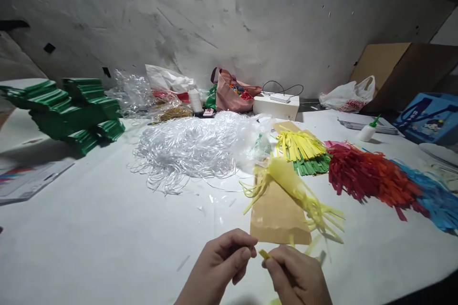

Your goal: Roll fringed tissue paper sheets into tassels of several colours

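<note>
My right hand point(298, 274) pinches a yellow paper tassel point(264, 254) between thumb and fingers. Its narrow twisted end sticks out toward the left; most of it is hidden by the hand, and a few pale yellow strands show behind. Just left of that end is my left hand point(229, 262), fingers half curled, with a gap between thumb and forefinger and nothing visible in it. Beyond both hands lies a brown paper sheet point(277, 214). A fringed yellow tissue-paper piece point(286, 174) rests across its far part, strands spread to both sides.
Behind the sheet lie yellow fringes point(300, 145) and green fringes point(311, 166). Red fringes point(352, 171), orange and blue ones lie rightward, near a glue bottle point(368, 131). A heap of white shiny cord point(193, 147) covers the middle. Green folded stacks point(75, 109) stand left.
</note>
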`<state>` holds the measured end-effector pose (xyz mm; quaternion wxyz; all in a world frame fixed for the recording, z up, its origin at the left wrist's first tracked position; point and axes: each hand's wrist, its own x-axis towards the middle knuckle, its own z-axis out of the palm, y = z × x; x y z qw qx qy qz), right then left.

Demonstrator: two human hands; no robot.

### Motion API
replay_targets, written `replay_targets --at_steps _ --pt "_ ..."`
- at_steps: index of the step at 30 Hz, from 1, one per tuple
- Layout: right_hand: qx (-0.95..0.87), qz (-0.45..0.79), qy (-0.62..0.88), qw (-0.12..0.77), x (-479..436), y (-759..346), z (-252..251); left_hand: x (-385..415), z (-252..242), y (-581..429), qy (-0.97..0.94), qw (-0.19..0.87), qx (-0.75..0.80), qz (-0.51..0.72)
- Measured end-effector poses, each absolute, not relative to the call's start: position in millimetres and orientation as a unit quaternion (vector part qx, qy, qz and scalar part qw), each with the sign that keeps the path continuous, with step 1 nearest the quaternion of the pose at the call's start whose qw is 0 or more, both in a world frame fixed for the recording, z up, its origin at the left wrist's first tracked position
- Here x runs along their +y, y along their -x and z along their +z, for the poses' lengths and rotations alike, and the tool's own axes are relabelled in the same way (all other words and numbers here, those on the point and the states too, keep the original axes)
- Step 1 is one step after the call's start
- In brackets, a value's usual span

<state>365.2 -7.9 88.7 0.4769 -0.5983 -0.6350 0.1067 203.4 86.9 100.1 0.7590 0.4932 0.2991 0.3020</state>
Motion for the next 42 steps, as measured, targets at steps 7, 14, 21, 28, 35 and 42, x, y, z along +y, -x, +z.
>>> replay_targets --at_steps 7,14,21,28,35,42 --pt "-0.647 0.147 0.596 0.452 -21.4 -348.1 89.3 58.7 93.2 -183.7 -0.628 0.623 0.282 0.372" --pt "-0.666 0.192 0.598 0.403 -33.5 -350.6 97.5 48.2 90.0 -175.0 -0.75 0.468 0.195 0.426" --pt "-0.671 0.235 0.599 0.368 -37.6 -353.1 104.3 42.2 91.6 -171.2 -0.804 0.394 0.171 0.411" --pt "-0.678 0.249 0.605 0.335 -38.8 -352.9 105.5 42.0 87.0 -173.1 -0.793 0.435 0.167 0.392" --pt "-0.656 0.279 0.61 0.346 -37.3 -353.6 98.7 42.7 78.9 -172.7 -0.796 0.445 0.159 0.378" --pt "-0.607 0.368 0.61 0.353 -37.0 -359.1 100.6 48.3 81.1 -170.6 -0.81 0.453 0.127 0.35"
